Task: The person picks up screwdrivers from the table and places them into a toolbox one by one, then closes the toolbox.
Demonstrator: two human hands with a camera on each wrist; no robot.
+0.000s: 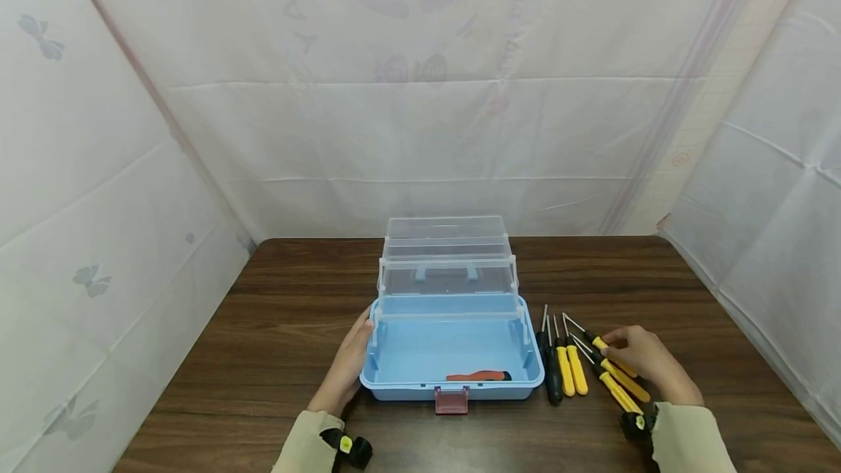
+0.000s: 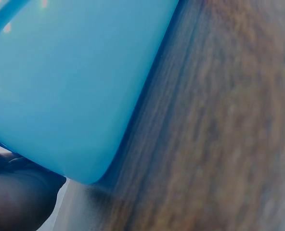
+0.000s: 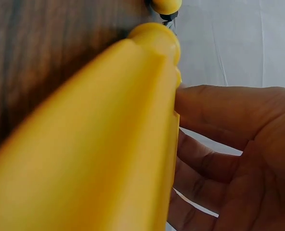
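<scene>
A light blue toolbox (image 1: 453, 391) stands with its clear lid and trays raised. Inside lies a red-and-black handled tool (image 1: 482, 376). My left hand (image 1: 350, 360) rests against the box's left side, its fingertips by the rim; in the left wrist view the box wall (image 2: 80, 86) fills the upper left. On the right, my right hand (image 1: 647, 360) pinches the handle of the outermost yellow screwdriver (image 1: 601, 344) between thumb and fingers. Its shaft points up and left. In the right wrist view a large yellow handle (image 3: 99, 134) partly hides the fingers (image 3: 200, 159).
Right of the box lie several more screwdrivers: black-handled screwdrivers (image 1: 554, 378) close to its side and yellow-handled screwdrivers (image 1: 577, 374) fanned out beyond them. The dark wooden table (image 1: 263, 356) ends at white sheeting (image 1: 420, 159) behind and at both sides.
</scene>
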